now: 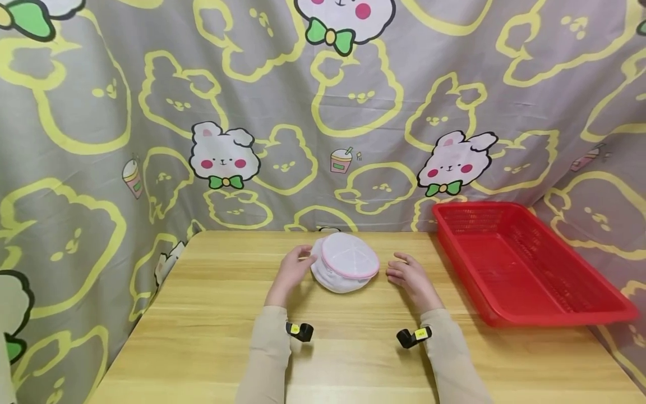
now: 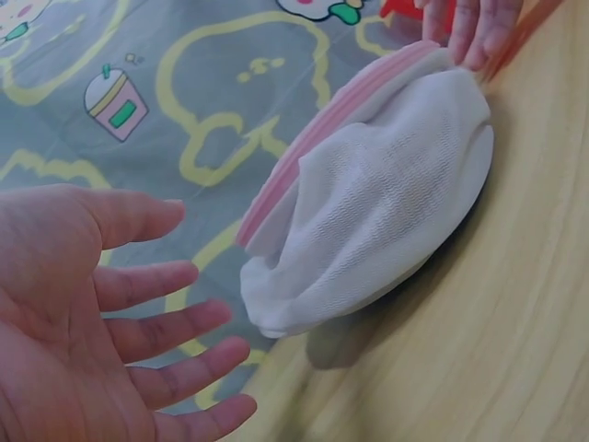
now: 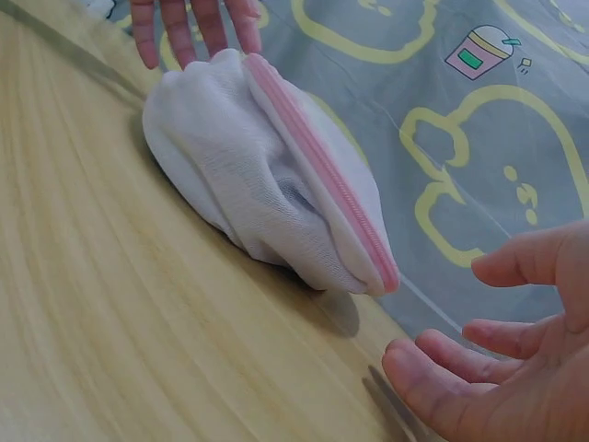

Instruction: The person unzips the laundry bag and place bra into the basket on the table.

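White pouch (image 1: pixel 348 259): light, soft, steadiest by its zip

Head: it sits on the table (image 1: pixel 227 314) between the left hand (image 1: pixel 294 272) and right hand (image 1: pixel 413 280).

Left wrist: left fingers spread, empty; creased fabric should squash easily.

Right wrist: right fingers loosely bent, empty; the pink zip (image 3: pixel 324 173) looks firmer, probably the surer hold.

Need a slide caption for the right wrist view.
White pouch with a pink zipper on a wood-grain table, between the left hand and right hand, both open.
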The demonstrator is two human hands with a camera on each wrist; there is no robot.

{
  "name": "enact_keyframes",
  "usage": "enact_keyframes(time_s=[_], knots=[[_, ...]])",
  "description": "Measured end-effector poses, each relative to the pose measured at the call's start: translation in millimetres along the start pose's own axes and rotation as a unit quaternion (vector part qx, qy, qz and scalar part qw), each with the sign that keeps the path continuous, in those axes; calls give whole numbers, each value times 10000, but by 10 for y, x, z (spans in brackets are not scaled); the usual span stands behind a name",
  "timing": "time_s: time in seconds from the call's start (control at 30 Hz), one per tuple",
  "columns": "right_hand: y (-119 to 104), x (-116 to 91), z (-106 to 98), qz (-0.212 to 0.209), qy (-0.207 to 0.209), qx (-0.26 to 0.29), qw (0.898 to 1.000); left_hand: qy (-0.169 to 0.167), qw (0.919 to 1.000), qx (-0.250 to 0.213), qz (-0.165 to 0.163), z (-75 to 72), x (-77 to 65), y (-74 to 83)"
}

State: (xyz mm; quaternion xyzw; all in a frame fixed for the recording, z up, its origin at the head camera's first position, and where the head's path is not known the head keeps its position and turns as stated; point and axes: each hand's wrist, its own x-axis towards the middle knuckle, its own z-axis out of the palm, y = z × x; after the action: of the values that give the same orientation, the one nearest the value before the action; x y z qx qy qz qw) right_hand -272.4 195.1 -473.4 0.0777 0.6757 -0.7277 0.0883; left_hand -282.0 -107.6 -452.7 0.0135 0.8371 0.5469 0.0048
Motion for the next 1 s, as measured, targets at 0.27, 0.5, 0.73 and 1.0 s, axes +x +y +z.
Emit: enact_keyframes(time_s=[0.27,0.5,0.73,1.0], knots=[[-20,74,40,153,195,20,9997,35,9998,-182,85,-72,22,51],[-21,170,61,157,250,-15,9996,-48,9996,-1,268,-53,99,126],[-54,326,83,0,148,-435,9989,-89,9989,282,377,-18,312,163],[-64,480,149,24,90,-691,9976,-288,9965,716,327,-29,534,216]])
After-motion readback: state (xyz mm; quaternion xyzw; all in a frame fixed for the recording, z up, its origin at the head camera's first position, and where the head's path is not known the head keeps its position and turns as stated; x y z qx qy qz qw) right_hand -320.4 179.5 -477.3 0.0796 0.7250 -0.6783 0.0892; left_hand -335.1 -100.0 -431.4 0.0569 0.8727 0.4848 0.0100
